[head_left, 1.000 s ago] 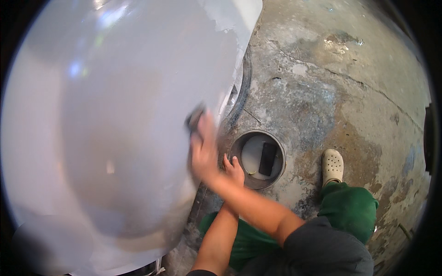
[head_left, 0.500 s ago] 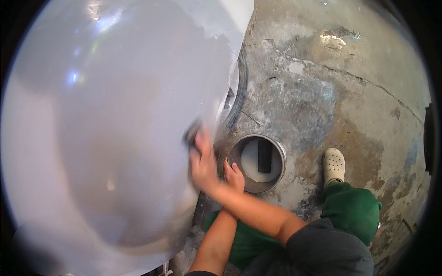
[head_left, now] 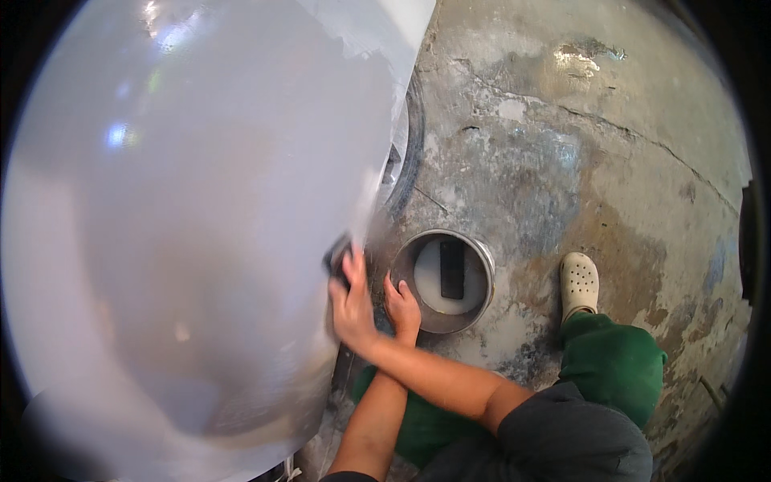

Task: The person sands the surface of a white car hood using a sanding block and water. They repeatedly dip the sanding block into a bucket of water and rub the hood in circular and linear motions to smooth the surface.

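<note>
My right hand [head_left: 353, 293] holds a dark, blurred pad [head_left: 337, 259] against a large, curved, pale grey panel [head_left: 209, 201], close to its right edge. My right forearm crosses over the left one. My left hand [head_left: 400, 301] is lower, at the left rim of a round metal bucket [head_left: 487, 269], with fingers slightly curved and apart; whether it touches the rim I cannot tell. A dark rectangular block [head_left: 451, 269] sits in cloudy liquid inside the bucket.
Stained, cracked concrete floor [head_left: 610, 185] extends along the right. A dark tyre-like curve [head_left: 411, 161] shows under the panel's edge. My beige clog [head_left: 578, 285] and green-trousered leg [head_left: 610, 369] are right of the bucket.
My right hand and pad have moved down along the panel's edge. The block in the bucket has straightened slightly. The whole view has shifted a little.
</note>
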